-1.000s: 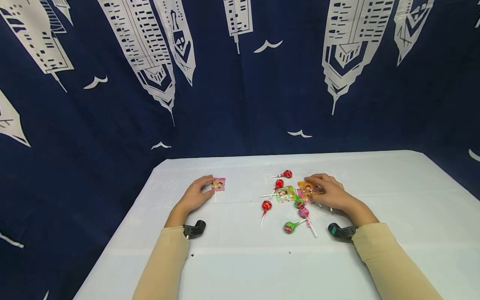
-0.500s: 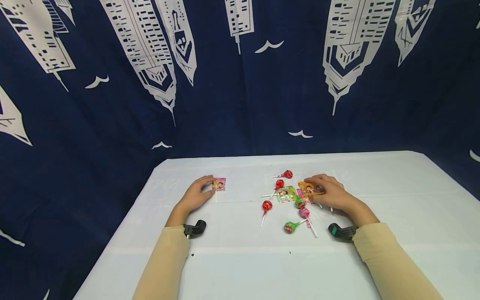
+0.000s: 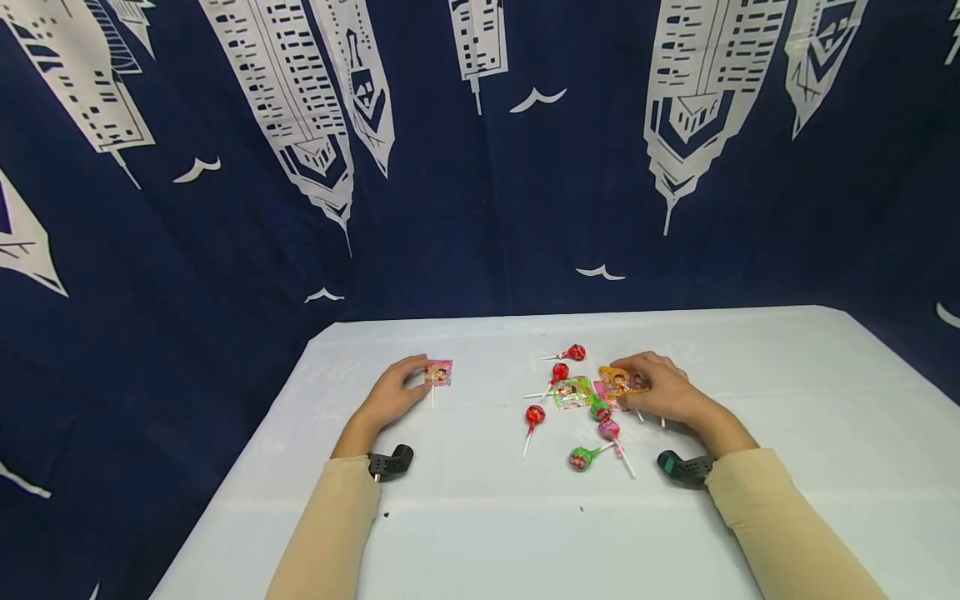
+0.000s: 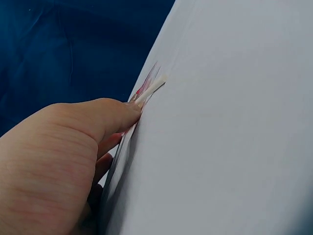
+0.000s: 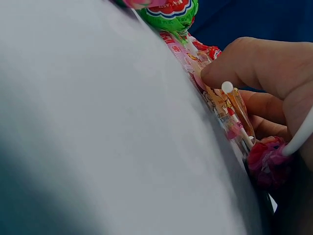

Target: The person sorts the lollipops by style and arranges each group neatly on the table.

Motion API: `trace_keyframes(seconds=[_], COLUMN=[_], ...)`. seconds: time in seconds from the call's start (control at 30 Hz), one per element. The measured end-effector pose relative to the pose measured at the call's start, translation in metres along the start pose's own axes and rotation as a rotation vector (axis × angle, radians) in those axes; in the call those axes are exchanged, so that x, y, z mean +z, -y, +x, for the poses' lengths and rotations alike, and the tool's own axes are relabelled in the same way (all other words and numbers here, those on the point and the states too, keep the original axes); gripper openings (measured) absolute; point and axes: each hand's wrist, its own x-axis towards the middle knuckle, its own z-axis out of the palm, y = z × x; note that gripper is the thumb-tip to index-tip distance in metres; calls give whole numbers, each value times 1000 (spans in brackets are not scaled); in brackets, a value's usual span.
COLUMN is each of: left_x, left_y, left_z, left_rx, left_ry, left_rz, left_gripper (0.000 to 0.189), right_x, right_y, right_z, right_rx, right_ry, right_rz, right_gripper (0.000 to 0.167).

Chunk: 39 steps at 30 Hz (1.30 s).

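Observation:
My left hand (image 3: 392, 393) pinches a flat pink-wrapped lollipop (image 3: 440, 373) between thumb and fingers at the table's left. The left wrist view shows its white stick (image 4: 151, 92) jutting past the thumb. At the candy pile, my right hand (image 3: 662, 387) holds a flat orange-wrapped lollipop (image 3: 615, 381) by its edge, thumb on the near side. Beneath it lies a pink packet, mostly covered. A flat green-wrapped lollipop (image 3: 573, 392) lies just left of it. Below the right hand, in the right wrist view, sits a round purple-pink lollipop (image 5: 268, 164).
Round red lollipops (image 3: 535, 414) lie left of and behind the pile. Green ones (image 3: 581, 458) and a pink one (image 3: 609, 429) lie in front. The white table (image 3: 480, 533) ends at a dark blue printed curtain (image 3: 480, 208).

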Motion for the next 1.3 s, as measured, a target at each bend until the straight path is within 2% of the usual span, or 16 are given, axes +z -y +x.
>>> trace_keyframes(seconds=[0.17, 0.37, 0.57, 0.8, 1.03, 1.3], left_x=[1, 0, 1, 2, 3, 3], left_y=[0, -1, -2, -2, -2, 1], left_z=[1, 2, 0, 1, 4, 1], left_rx=[24, 7, -10, 8, -3, -18], left_ry=[-3, -3, 2, -12, -12, -25], left_rz=[25, 14, 9, 15, 13, -1], left_gripper=[45, 45, 45, 44, 45, 45], right_x=[2, 0, -3, -7, -15, -16], right_y=[1, 4, 12, 22, 38, 64], right_z=[-3, -2, -2, -2, 1, 17], right_rx=[31, 46, 37, 18, -1, -31], right_ry=[3, 1, -21, -38, -36, -12], right_rz=[17, 35, 61, 54, 42, 71], right_gripper=[63, 65, 64, 64, 62, 62])
